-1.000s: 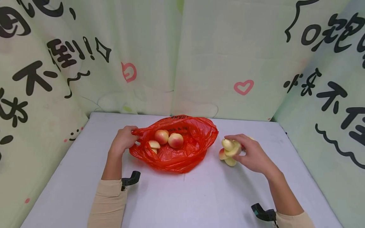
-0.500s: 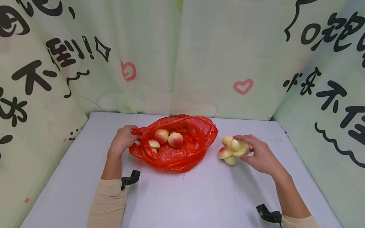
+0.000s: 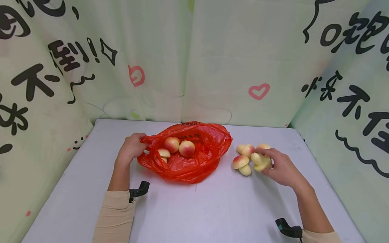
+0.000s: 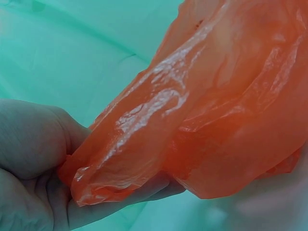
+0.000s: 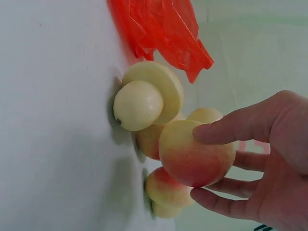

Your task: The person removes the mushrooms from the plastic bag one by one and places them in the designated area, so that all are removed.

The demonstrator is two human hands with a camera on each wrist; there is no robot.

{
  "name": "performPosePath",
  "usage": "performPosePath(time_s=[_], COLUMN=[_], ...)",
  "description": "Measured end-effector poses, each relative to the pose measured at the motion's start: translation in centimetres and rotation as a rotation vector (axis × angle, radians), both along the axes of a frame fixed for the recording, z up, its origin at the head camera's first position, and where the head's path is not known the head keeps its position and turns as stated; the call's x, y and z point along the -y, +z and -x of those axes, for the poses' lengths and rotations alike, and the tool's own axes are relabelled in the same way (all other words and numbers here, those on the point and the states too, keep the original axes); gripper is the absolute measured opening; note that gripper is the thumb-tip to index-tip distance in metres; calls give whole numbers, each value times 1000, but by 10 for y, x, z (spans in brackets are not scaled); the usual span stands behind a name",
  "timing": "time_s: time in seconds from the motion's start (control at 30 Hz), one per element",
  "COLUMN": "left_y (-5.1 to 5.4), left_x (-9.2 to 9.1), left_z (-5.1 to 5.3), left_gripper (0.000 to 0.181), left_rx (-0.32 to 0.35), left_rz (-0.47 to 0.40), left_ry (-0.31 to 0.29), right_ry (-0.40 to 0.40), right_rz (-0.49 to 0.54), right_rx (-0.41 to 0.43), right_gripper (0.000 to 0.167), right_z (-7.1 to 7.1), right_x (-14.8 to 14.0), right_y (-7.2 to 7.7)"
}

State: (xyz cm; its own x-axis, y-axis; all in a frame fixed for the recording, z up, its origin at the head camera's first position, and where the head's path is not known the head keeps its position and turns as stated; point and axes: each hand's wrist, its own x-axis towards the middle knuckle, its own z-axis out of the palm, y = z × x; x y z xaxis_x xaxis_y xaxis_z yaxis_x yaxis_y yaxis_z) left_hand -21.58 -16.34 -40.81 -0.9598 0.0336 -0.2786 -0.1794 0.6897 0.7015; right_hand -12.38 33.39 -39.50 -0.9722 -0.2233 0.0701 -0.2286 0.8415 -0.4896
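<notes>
My left hand (image 3: 133,147) grips the left rim of a red plastic bag (image 3: 209,168), which lies with its mouth spread. In the left wrist view the bag's film (image 4: 144,144) is bunched between thumb and fingers. Several yellow mushrooms with red-blushed caps (image 3: 186,149) lie inside. To the right of the bag, my right hand (image 3: 281,167) holds one mushroom (image 3: 262,162) by its cap, stem pointing left. The right wrist view shows the thumb and fingertips around that cap (image 5: 195,156). Beside it several similar mushrooms (image 3: 240,162) lie clustered; some are partly hidden by the hand.
A white-covered table (image 3: 194,212) carries everything. Pale green curtains (image 3: 218,67) with black lettering and pink hearts stand behind and at both sides. A black wrist camera mount (image 3: 139,189) is on the left forearm, another (image 3: 288,229) on the right.
My right hand has shifted right with the mushroom it holds, uncovering more of the mushrooms lying behind it. My left hand and the bag stay as they were.
</notes>
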Motion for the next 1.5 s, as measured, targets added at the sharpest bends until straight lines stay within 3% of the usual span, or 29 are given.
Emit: performPosePath(time_s=[0.6, 0.93, 1.5], left_y=[0, 0, 0], left_x=[-1, -1, 1], left_z=[0, -1, 0], left_gripper=[43, 43, 35], left_rx=[8, 10, -11], left_rz=[0, 2, 0], left_ry=[7, 10, -10], right_ry=[-36, -48, -53], right_rz=[-44, -58, -77], right_rx=[101, 116, 109], right_gripper=[56, 51, 57], right_z=[1, 4, 6], right_x=[-4, -1, -1], right_y=[-10, -16, -23])
